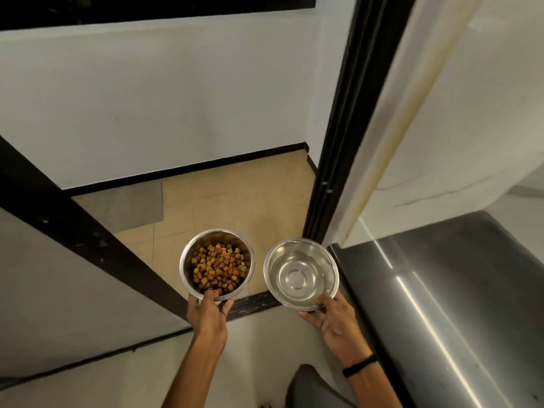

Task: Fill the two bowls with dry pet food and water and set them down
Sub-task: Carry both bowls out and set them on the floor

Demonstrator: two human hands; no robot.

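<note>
**A:** Head view. The left hand [209, 312] is clamped on the food bowl [216, 237], thumb hooked over the near rim onto the kibble [217, 265], fingers underneath. The bowl is in the air above the doorway threshold.

**B:** Right side?

**A:** The right hand [332, 319] pinches the water bowl [300, 248] the same way, thumb on the near rim, fingers below. It looks like clear water [300, 278] inside, well under the rim. The bowls are side by side, not touching, over the tiled floor [235, 198].

**B:** So filling looks done and only the set-down is left.

**A:** Judging by the contents, yes. The likely spot is the floor, maybe the grey mat [132, 204] by the wall. Can't confirm.

**B:** A grip on one edge tips easily. The person should keep the water bowl level, lower from the knees, land each base flat, then slide the thumbs off. The steel surface [441, 290] sits just right of the water bowl, so keep clear.
</note>
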